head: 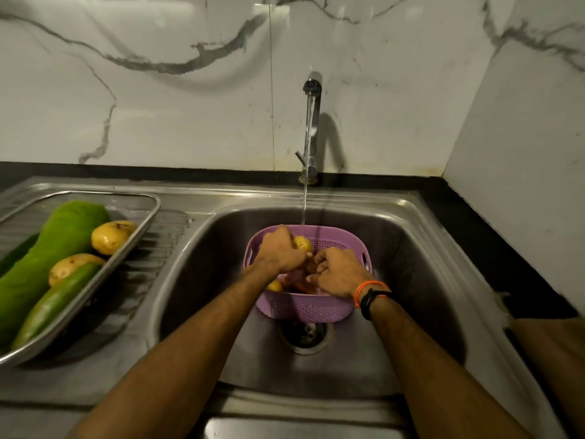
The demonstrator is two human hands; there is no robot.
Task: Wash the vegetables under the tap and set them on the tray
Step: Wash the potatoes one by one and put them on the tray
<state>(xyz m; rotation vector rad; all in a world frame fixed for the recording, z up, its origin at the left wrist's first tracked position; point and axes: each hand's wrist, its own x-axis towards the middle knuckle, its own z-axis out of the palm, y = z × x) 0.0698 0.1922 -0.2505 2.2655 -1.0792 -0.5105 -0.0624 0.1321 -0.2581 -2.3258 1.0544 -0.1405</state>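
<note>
A purple plastic basket [304, 307] stands in the steel sink [421, 280] under the running tap [312, 122]. My left hand [278, 251] grips a yellow potato [302, 243] over the basket, where the water stream falls. Close beside it, my right hand [338, 274] curls its fingers round a brownish vegetable [311, 265]. More vegetables lie in the basket beneath the hands, mostly hidden. On the drainboard at left, a steel tray [126, 248] holds a large green gourd [47, 255], a cucumber [53, 307] and two potatoes [110, 237].
The sink drain [305, 335] lies just in front of the basket. A black counter [474, 223] runs along the back and right, below marble wall panels [158, 90]. The ribbed drainboard [152, 267] extends between tray and sink.
</note>
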